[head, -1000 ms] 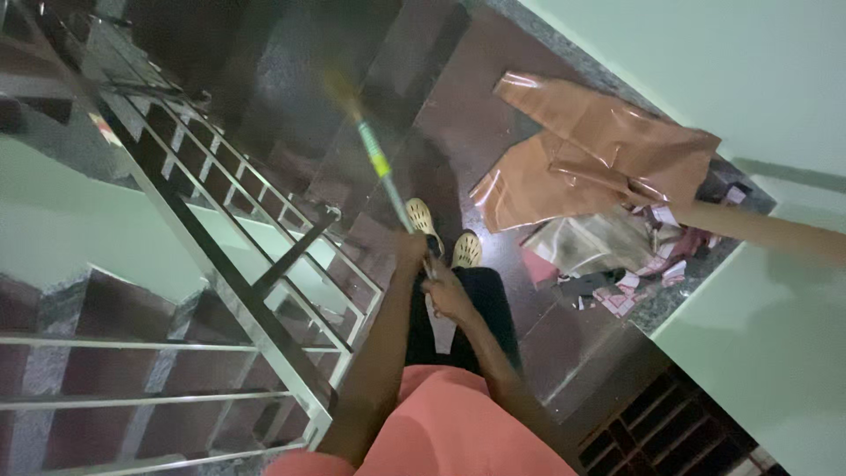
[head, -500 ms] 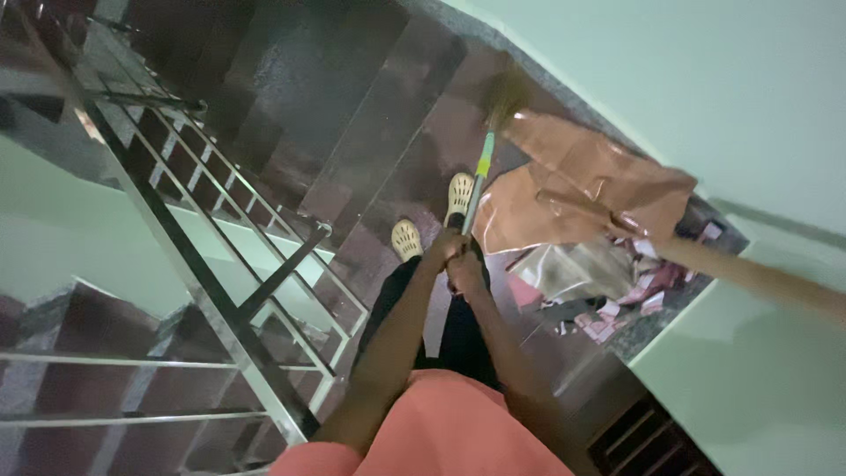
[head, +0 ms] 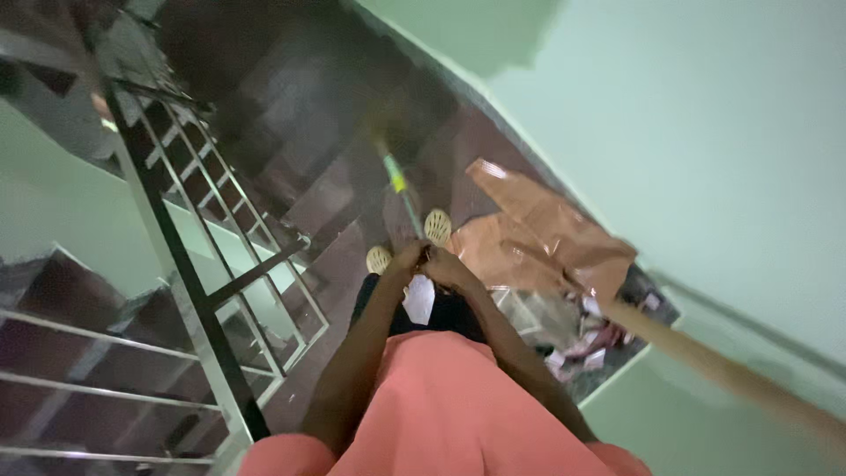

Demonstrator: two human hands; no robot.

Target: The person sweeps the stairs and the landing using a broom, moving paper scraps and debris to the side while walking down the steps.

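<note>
The left hand (head: 407, 257) was closed around the broom handle (head: 407, 204), and the right hand (head: 443, 264) gripped the same handle just beside it, the two hands touching in front of the person's dark trousers. The handle ran up and slightly left from the hands, its green and yellow band (head: 394, 174) showing partway along; the bristle end (head: 379, 132) was blurred over the dark step farther off. Two pale perforated shoes (head: 410, 242) stood on the dark red landing (head: 352, 256) just beyond the hands.

To the left, the metal railing (head: 189, 264) closed off the landing's edge, with the drop and lower flights beyond it. Between railing and shoes lay a narrow strip of bare floor. To the right, a crumpled brown plastic sheet (head: 538, 242) touched the floor close by the right shoe and reached toward the pale green wall (head: 687, 132). A heap of paper scraps and rubbish (head: 582, 339) lay near the wall corner. Another person's arm (head: 723, 375) stretched in from the right edge, its hand at the sheet's corner. Ahead, dark stairs (head: 291, 106) descended along the wall.
</note>
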